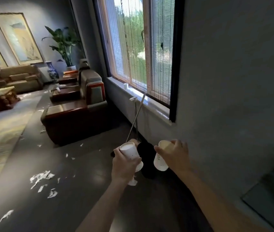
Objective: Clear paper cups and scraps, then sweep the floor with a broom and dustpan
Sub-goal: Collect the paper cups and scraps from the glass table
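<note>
Close up, the left hand (pixel 124 166) has its grip curled round a white paper cup (pixel 130 151), whose mouth tilts towards the camera. More white rims (pixel 133 182) poke out below the palm, but whether they are nested cups is hard to tell. Just right of it, the right hand (pixel 174 154) has its grip wrapped round the side of a second cup (pixel 161 162); the thumb and knuckles hide much of it. Between the two hands sits a dark shape (pixel 147 158) low by the floor, too black to make out. Two thin metal handles (pixel 135 118) lean from behind it up to the windowsill (pixel 156 108), their lower ends hidden by the left cup and the dark shape. Far along the sill stands another small cup (pixel 125 85). White paper scraps (pixel 41 177) litter the dark floor (pixel 82 181) at near left. More trail far left past the leather armchairs (pixel 76 121) beside the rug (pixel 2 131). Both forearms are cut off by the bottom edge.
</note>
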Action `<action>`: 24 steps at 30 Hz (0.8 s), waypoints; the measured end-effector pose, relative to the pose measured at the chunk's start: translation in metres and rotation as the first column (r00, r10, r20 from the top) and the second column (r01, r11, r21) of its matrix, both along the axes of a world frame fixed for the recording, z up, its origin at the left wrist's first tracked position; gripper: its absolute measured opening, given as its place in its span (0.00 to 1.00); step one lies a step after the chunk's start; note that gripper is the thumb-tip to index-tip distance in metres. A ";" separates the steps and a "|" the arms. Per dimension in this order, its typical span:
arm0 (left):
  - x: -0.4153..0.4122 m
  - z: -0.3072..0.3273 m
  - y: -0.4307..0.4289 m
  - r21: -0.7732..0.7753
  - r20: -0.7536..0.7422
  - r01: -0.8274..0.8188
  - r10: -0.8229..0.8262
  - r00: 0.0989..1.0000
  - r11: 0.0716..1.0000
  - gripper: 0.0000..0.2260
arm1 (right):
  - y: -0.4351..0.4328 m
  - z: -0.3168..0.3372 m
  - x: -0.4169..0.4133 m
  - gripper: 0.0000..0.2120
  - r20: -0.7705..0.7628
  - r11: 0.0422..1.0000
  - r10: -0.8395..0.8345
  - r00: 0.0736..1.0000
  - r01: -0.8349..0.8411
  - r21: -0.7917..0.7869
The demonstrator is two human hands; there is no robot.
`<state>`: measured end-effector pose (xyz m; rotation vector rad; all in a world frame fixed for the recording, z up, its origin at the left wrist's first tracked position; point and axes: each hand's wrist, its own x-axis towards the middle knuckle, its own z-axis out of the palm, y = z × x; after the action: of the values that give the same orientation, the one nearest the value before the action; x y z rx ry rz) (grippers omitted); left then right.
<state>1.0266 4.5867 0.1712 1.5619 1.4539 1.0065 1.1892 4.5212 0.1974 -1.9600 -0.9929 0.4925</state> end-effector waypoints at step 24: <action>0.231 -0.330 0.562 -0.401 -0.091 0.329 -0.394 0.915 0.855 0.29 | 0.530 -0.325 0.193 0.07 -0.016 0.905 -0.075 0.997 0.061 -0.422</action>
<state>1.2581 5.1484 -0.1584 1.5768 1.2995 0.3492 1.3820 5.0512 -0.1279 -2.3523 -0.8426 0.7463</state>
